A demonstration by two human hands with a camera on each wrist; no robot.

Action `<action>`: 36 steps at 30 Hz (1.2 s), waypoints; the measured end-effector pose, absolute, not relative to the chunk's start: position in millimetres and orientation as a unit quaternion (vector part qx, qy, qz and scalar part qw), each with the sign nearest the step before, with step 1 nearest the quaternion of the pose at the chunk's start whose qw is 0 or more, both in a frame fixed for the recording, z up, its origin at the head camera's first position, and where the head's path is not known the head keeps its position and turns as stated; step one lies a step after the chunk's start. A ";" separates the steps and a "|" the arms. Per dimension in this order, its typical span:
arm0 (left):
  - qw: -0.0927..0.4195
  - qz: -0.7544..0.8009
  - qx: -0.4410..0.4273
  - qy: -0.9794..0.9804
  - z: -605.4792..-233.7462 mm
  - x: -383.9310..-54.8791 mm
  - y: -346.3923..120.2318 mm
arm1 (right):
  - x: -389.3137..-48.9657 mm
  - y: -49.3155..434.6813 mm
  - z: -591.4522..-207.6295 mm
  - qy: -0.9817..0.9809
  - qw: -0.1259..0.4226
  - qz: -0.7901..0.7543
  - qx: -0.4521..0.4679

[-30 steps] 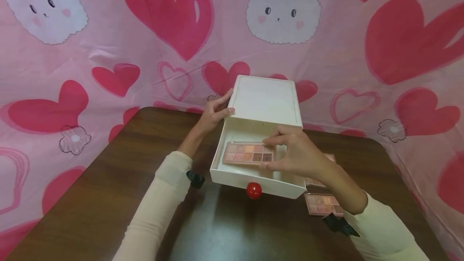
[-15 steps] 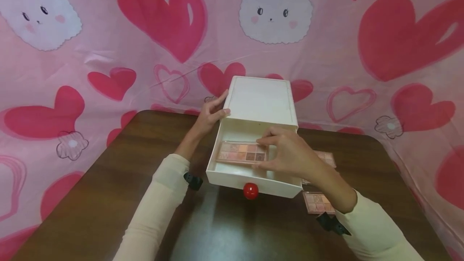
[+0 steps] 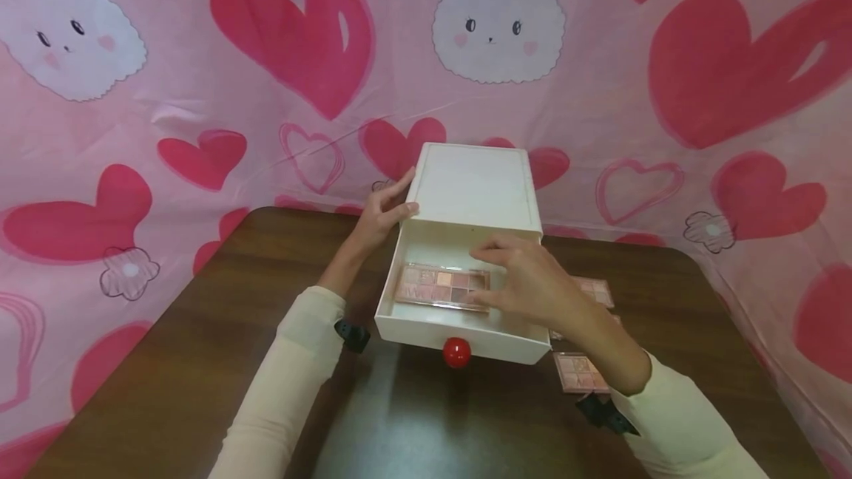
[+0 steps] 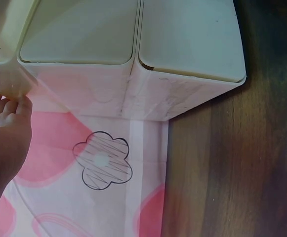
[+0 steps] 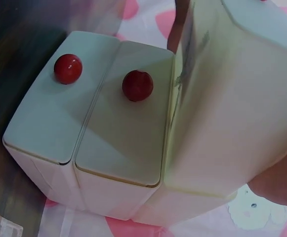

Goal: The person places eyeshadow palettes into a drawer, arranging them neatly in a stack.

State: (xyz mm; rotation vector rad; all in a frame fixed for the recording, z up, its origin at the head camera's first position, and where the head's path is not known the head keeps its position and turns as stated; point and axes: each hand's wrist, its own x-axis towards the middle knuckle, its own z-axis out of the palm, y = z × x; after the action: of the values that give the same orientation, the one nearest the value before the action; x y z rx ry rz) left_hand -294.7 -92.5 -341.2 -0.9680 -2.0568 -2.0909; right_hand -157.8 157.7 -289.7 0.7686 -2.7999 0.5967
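A white drawer cabinet (image 3: pixel 474 187) stands on the table, its top drawer (image 3: pixel 416 330) pulled out, with a red round knob (image 3: pixel 456 352) in front. Inside the drawer lies an eyeshadow palette (image 3: pixel 435 287) with several pans under a clear lid. My right hand (image 3: pixel 532 279) reaches in over the palette's right end, thumb and fingers spread apart, the thumb over the pans. My left hand (image 3: pixel 382 216) rests against the cabinet's upper left side, fingers extended and thumb at the front edge. Its fingers also touch the cabinet's side in the left wrist view.
Several more palettes (image 3: pixel 580 373) lie on the dark wooden table (image 3: pixel 200 361) to the right, partly behind my right forearm. Two shut lower drawers (image 5: pixel 118 118) with red knobs show in the right wrist view. A pink heart-patterned cloth (image 3: pixel 319 43) hangs behind.
The palette has come down to lie in the drawer, and my right fingers have let go of it. My left hand stays at the cabinet; the view has shifted slightly.
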 end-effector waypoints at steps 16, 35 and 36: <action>0.010 -0.681 -0.315 -0.661 -341.8 -295.6 -93.9 | -146.5 196.8 -296.6 -0.886 0.174 0.327 0.278; 0.016 -0.682 -0.313 -0.661 -341.7 -296.1 -94.6 | -142.2 258.9 -335.8 -0.801 0.254 0.449 0.305; 0.017 -0.681 -0.312 -0.662 -342.0 -296.3 -94.9 | -142.9 263.1 -339.5 -0.805 0.252 0.451 0.292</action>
State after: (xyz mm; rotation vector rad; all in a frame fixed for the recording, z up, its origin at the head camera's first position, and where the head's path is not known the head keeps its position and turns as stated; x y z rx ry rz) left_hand -296.3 -94.9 -342.0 -0.9703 -2.0569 -2.1172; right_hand -142.9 263.1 -339.5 0.7945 -2.1884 1.2257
